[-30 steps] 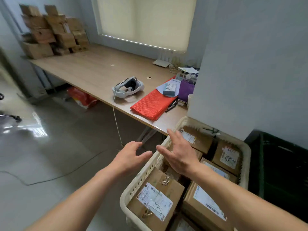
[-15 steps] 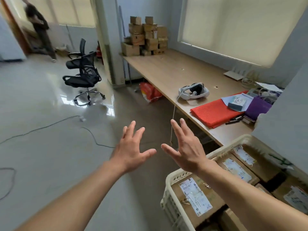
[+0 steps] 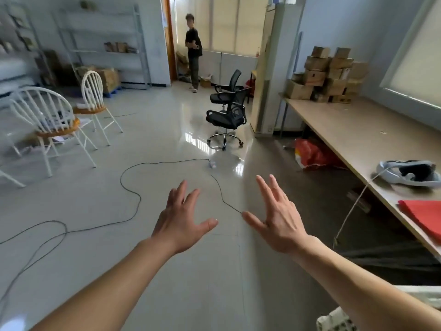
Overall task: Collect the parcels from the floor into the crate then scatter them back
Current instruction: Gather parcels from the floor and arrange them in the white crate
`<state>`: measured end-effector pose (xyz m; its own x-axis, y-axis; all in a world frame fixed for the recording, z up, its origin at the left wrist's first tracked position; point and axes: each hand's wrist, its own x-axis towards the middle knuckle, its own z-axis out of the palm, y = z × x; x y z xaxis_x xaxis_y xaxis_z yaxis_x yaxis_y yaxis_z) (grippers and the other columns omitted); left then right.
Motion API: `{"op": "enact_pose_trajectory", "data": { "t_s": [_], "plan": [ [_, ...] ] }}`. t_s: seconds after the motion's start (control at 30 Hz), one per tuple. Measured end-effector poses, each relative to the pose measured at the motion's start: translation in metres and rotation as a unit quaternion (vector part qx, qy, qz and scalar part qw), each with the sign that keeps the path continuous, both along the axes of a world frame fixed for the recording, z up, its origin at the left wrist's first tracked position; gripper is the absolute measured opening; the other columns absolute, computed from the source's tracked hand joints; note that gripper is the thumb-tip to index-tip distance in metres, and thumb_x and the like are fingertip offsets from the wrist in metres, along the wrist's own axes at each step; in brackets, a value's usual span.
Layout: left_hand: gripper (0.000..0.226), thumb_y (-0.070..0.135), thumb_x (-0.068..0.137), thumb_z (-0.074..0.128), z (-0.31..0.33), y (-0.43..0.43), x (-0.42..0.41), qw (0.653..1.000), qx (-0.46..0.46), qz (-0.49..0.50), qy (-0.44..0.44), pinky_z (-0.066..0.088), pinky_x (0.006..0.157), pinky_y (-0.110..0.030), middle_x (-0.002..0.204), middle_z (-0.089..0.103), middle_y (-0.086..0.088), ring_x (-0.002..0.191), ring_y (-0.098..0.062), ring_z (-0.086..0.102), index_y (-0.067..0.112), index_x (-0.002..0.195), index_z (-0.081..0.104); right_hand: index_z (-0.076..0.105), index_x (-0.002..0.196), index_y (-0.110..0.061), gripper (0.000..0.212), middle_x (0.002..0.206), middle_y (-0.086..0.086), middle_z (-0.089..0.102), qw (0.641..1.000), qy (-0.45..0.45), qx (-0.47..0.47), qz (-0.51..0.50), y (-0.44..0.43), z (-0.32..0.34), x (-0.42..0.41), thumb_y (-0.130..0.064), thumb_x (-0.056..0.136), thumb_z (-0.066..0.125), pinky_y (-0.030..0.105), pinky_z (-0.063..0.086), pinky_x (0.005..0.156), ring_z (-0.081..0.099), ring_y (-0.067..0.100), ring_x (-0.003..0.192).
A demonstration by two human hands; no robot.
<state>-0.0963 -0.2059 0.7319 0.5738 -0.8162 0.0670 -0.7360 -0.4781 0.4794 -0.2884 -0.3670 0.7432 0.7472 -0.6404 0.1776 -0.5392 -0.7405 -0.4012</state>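
Observation:
My left hand (image 3: 181, 219) and my right hand (image 3: 278, 217) are both stretched out in front of me over the bare grey floor, fingers spread, holding nothing. Only a corner of the white plastic crate (image 3: 334, 321) shows at the bottom right edge, under my right forearm; its parcels are out of sight. No parcels lie on the floor in view.
A black cable (image 3: 133, 194) snakes across the floor. A long wooden desk (image 3: 353, 130) runs along the right with a headset (image 3: 410, 174), red mat (image 3: 424, 215) and stacked cardboard boxes (image 3: 327, 75). A black office chair (image 3: 226, 115), white chairs (image 3: 51, 125) and a standing person (image 3: 193, 51) are ahead.
My view has swung left, away from the crate toward the open room. The crate with its parcels has slid almost out of frame. Both hands stay spread and empty.

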Motion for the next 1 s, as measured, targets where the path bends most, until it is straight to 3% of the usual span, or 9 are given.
{"op": "enact_pose_trajectory", "data": {
  "t_s": [0.53, 0.83, 1.0],
  "plan": [
    [0.095, 0.07, 0.085, 0.06, 0.014, 0.239, 0.126, 0.971, -0.009, 0.24, 0.008, 0.029, 0.12, -0.045, 0.166, -0.018, 0.014, 0.156, -0.018, 0.001, 0.031, 0.16, 0.015, -0.009, 0.163, -0.039, 0.107, 0.173, 0.002, -0.013, 0.971, 0.001, -0.009, 0.238, 0.16, 0.008, 0.215, -0.09, 0.074, 0.02, 0.04, 0.015, 0.124, -0.001, 0.021, 0.161],
    [0.093, 0.069, 0.086, 0.058, 0.027, 0.287, 0.122, 0.943, -0.001, 0.332, -0.007, 0.033, 0.117, -0.047, 0.164, -0.022, 0.015, 0.156, -0.019, 0.001, 0.032, 0.159, 0.014, -0.015, 0.162, -0.039, 0.106, 0.172, 0.0, -0.019, 0.943, 0.009, -0.031, 0.332, 0.189, 0.017, 0.268, -0.091, 0.075, 0.015, 0.042, 0.019, 0.124, -0.004, 0.018, 0.161],
    [0.094, 0.066, 0.086, 0.061, 0.027, 0.291, 0.111, 0.928, -0.011, 0.374, 0.005, 0.033, 0.118, -0.046, 0.165, -0.018, 0.015, 0.156, -0.018, 0.0, 0.032, 0.159, 0.012, -0.009, 0.164, -0.035, 0.108, 0.174, 0.003, -0.011, 0.928, 0.001, -0.023, 0.372, 0.191, 0.014, 0.281, -0.09, 0.076, 0.021, 0.043, 0.022, 0.123, 0.001, 0.02, 0.161]
  ]
}}
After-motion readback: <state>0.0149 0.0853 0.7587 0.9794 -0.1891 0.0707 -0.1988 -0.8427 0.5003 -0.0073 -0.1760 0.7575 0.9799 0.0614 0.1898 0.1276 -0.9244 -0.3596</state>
